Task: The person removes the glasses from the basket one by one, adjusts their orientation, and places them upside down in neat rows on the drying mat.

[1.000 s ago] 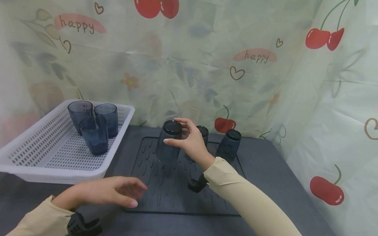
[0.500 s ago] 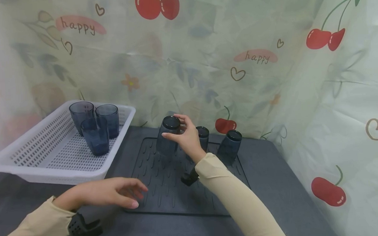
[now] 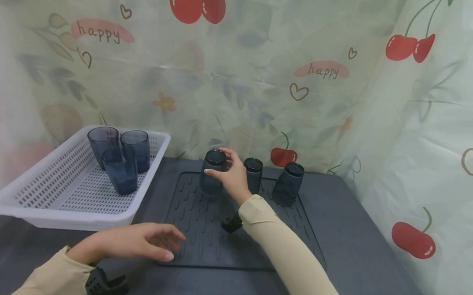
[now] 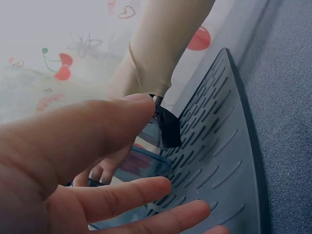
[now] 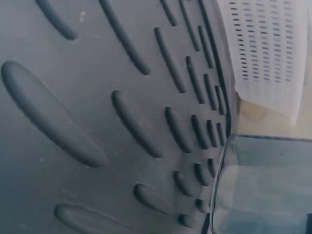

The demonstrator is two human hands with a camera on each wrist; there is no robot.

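Observation:
My right hand (image 3: 234, 176) pinches a dark blue glass (image 3: 211, 183) between thumb and fingers near its base. The glass is upside down, its rim right at the back left of the black ridged mat (image 3: 202, 230). In the right wrist view the rim end of this glass (image 5: 268, 180) shows beside the mat's ridges. Two more glasses stand upside down on the mat, a middle one (image 3: 254, 175) and a right one (image 3: 289, 185). Over the mat's front left corner hovers my left hand (image 3: 129, 242), fingers loosely bent, holding nothing.
At the left stands a white perforated basket (image 3: 81, 221) with three upright blue glasses, the nearest glass (image 3: 120, 172) by its right wall. A patterned curtain (image 3: 232, 46) hangs behind the dark grey table (image 3: 356, 248).
My right hand shifted slightly left with the glass, lifting it a little and then lowering it to the mat. The middle glass is now less covered. The left hand stayed in place.

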